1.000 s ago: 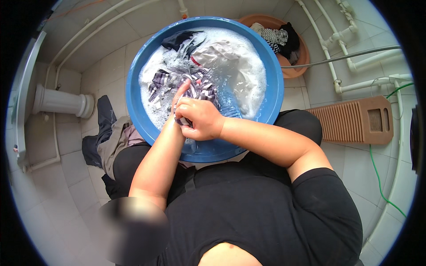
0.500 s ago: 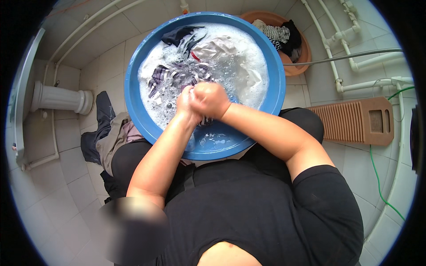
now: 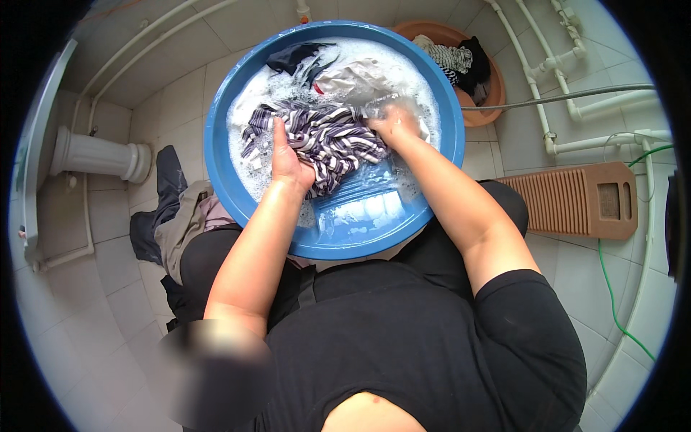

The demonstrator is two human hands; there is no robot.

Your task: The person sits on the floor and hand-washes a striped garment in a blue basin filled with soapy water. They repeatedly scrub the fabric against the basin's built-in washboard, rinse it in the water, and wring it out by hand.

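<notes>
A large blue basin full of suds stands before me. Across its middle spreads a wet striped garment in dark purple, white and grey. My left hand grips the garment's left side, thumb on top, the other fingers hidden under the cloth. At its right end, my right hand is closed on the fabric, slightly blurred amid splashing water. Behind the garment lie a pale cloth with a red bit and a dark cloth, both partly in foam. Ridges show under the water at the basin's near side.
An orange basin with clothes stands at the far right. A brown washboard lies right of my knee. Several garments lie on the floor at left. White pipes, a grey hose and a green cord run along the right.
My hands were together over the basin's middle; now they are apart, the right one farther right and away. The striped garment, bunched and mostly submerged before, is now spread between them.
</notes>
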